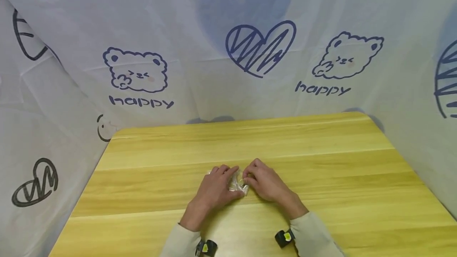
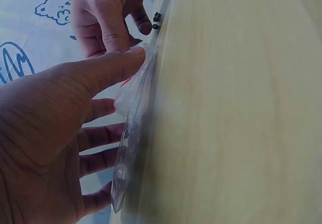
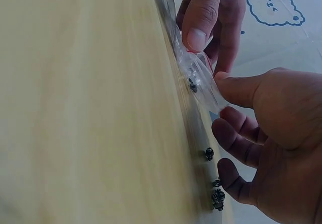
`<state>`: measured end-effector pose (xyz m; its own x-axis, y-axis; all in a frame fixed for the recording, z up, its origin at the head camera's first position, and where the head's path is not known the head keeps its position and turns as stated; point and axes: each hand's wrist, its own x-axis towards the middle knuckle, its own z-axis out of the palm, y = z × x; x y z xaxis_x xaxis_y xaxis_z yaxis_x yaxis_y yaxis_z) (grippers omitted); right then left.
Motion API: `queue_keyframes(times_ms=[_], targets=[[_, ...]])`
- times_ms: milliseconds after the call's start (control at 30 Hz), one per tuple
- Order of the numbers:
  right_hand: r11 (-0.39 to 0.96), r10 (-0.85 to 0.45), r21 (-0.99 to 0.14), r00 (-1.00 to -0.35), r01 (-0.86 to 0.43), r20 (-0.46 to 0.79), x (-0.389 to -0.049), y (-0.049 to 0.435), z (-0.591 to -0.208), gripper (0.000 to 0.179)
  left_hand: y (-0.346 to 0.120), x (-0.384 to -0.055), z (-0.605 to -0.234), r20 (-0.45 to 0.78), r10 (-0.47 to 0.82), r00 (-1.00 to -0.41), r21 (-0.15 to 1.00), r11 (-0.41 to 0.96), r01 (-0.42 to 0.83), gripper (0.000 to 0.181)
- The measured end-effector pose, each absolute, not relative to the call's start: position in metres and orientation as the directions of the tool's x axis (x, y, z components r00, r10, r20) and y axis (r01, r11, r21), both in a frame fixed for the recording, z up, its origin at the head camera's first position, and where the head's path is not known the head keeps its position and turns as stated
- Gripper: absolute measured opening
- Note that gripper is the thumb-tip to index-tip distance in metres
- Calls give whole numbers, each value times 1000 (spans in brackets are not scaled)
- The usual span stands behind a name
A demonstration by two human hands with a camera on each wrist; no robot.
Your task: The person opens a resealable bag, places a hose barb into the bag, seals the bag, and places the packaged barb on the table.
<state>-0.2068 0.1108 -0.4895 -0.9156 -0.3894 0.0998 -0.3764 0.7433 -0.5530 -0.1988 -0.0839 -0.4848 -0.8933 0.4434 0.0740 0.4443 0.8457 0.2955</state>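
Pale sleeves (image 1: 314,235), black wrist cameras (image 1: 284,238) at cuffs; left hand (image 1: 216,189), thumb and fingers pinching clear plastic bag (image 3: 201,78) with red line (image 2: 126,82); right hand (image 1: 267,182), thumb and forefinger nipping bag's edge, remaining fingers bent; bag between hands, over worktop (image 1: 143,193); small dark pieces (image 3: 218,200) on worktop near right hand; another (image 3: 192,85) at bag, inside or behind, cannot tell; farthest, white cloth (image 1: 200,90), printed hearts, bears, "happy" lettering.

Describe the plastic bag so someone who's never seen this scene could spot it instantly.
Find the wood-grain table, then the left hand and right hand over it. Between them is the plastic bag: crinkled, transparent, with a red line, unlike the small dark pieces lying nearby.
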Motion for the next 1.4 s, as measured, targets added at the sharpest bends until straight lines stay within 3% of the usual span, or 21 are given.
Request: queue_keyframes(times_ms=[733,1133,1400], targets=[[707,-397,-611,-915,-356,73,-215,146,-477,14,-84,-199,-483,57,435,-899,321,845,429,76],[730,-410,-547,-903,-409,128,-220,174,-481,20,-83,-199,-483,45,432,-901,338,842,421,78],[761,-385,-527,-917,-379,103,-219,184,-486,28,-83,-199,-484,47,435,-899,339,840,424,77]])
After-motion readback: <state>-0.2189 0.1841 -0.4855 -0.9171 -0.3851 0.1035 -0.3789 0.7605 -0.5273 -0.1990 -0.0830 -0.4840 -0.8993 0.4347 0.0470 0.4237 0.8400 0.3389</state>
